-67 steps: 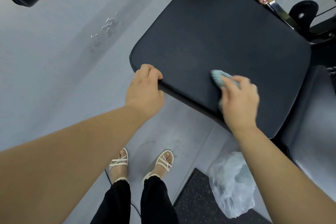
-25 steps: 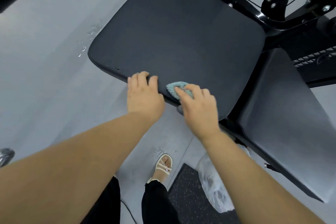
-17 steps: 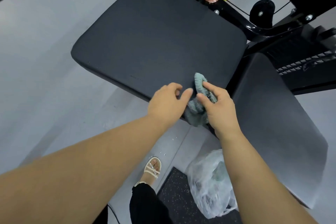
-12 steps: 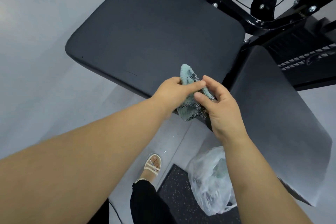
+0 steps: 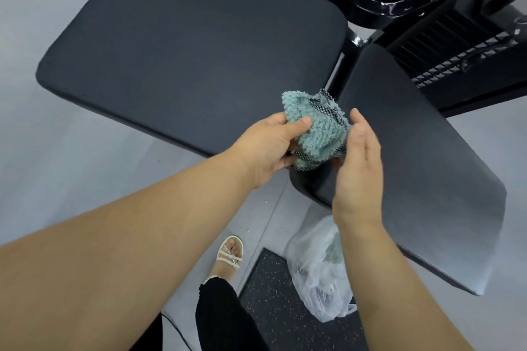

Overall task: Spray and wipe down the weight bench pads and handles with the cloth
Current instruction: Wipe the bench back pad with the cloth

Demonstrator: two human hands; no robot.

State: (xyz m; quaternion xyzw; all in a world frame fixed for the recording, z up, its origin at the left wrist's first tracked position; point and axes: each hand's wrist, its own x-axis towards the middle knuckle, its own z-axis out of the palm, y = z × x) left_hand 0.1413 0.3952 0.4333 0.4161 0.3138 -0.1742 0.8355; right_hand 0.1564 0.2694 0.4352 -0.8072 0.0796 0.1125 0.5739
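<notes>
Shows the teal cloth [image 5: 316, 134] bunched in mid-air above the gap between the large seat pad [image 5: 199, 37] and the narrower pad [image 5: 413, 157], touching neither. Grips it in the left hand [image 5: 265, 145], thumb and fingers curled round the wad; sets the right hand [image 5: 359, 162] alongside with straight, relaxed fingers, clasping nothing. Judged a regathering, to turn up a fresh face before further wiping. Finds no legible brand, label or writing anywhere; notes a clear plastic bag [image 5: 319, 273] on the floor beneath.

Cloth [image 5: 319, 131] btwn L hand [image 5: 268, 148], R hand [image 5: 358, 162]
</notes>
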